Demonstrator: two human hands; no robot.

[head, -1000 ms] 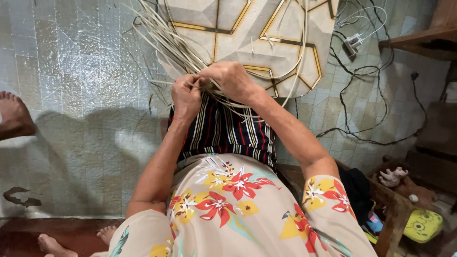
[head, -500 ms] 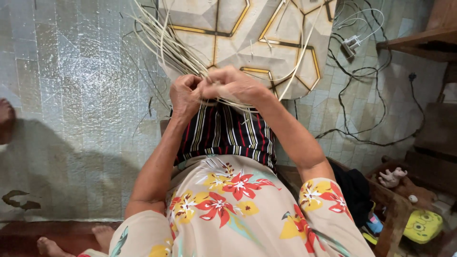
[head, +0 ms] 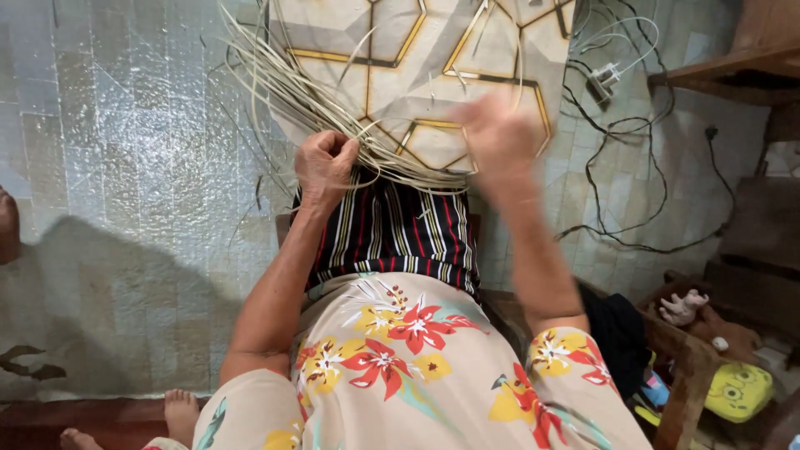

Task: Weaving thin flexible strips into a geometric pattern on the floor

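Weaving step, strand drawn out sideways. Left hand [head: 325,167] fisted, fingers pinching the gathered strips [head: 292,83] over the striped cloth [head: 392,233] on the lap; right hand [head: 500,137] raised beside them, blurred, grip impossible to tell. Judged next: steady tension and threading back near the pinch.

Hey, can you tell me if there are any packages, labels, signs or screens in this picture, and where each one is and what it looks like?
None in view: no package, label, sign or screen shows.
Nearest to a device: a small white plug adapter with white and black cables, on the tiled floor at upper right.
The left hand grips pale reed strips; the right hand is blurred, so its grip cannot be told.
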